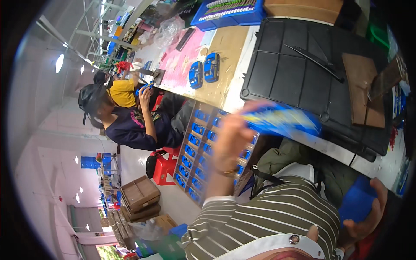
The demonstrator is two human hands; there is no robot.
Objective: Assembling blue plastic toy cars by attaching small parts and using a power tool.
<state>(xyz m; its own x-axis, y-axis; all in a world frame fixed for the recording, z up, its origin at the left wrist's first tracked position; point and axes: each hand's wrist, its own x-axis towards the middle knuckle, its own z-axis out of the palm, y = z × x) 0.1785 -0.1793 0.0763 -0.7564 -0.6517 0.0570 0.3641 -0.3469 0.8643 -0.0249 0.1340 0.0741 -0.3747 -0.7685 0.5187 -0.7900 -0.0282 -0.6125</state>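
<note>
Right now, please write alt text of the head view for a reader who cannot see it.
A left hand lifts a blurred blue pack over a black mat, and the right hand holds a blue piece. Trays of blue toy cars stand below; co-workers sit beyond.

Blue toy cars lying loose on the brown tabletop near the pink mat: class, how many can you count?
2. The left car and the right car lie side by side on the brown tabletop, right of the pink mat. Others may be hidden.

The workbench point(225, 47) bears a black mat point(299, 73), two blue toy cars point(204, 70) and a blue tray point(229, 13).
</note>
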